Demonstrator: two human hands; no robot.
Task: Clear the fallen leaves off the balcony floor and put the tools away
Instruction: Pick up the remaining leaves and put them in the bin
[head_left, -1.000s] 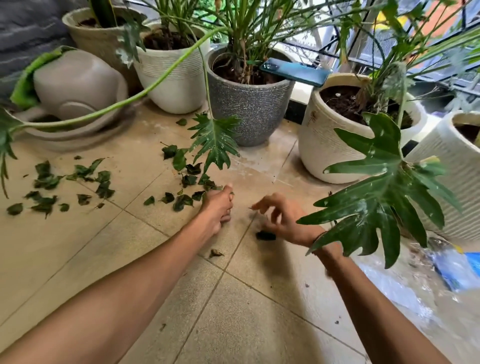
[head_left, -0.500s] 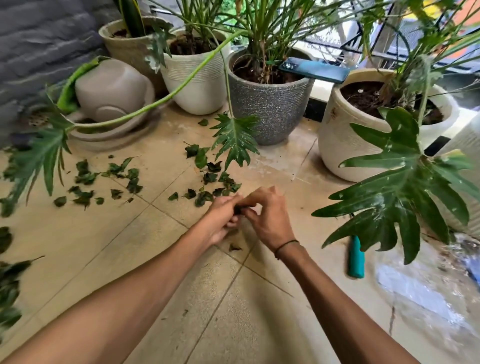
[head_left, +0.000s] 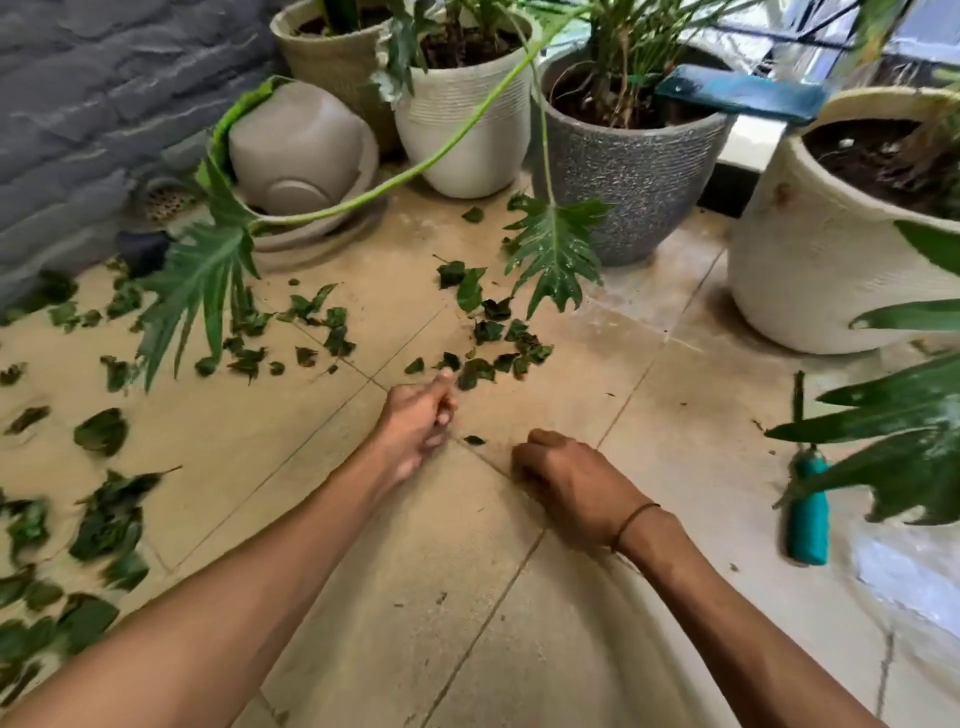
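Beyond the hands: four planted pots (head_left: 470, 130), one tipped pot (head_left: 296, 150), one phone (head_left: 743, 93). Right: one teal tool (head_left: 808, 514). Leaves (head_left: 478, 332): too many to count.

No text, label, brand, number or sign can be read on anything in this view of the balcony.

Matt beige stone-like floor tiles (head_left: 519, 597) carry glossy green fallen leaves (head_left: 478, 371), the grey pot (head_left: 631, 176) at upper centre looks rough and speckled, the white pot (head_left: 462, 130) finely ribbed, and the teal handle (head_left: 808, 525) at right smooth plastic
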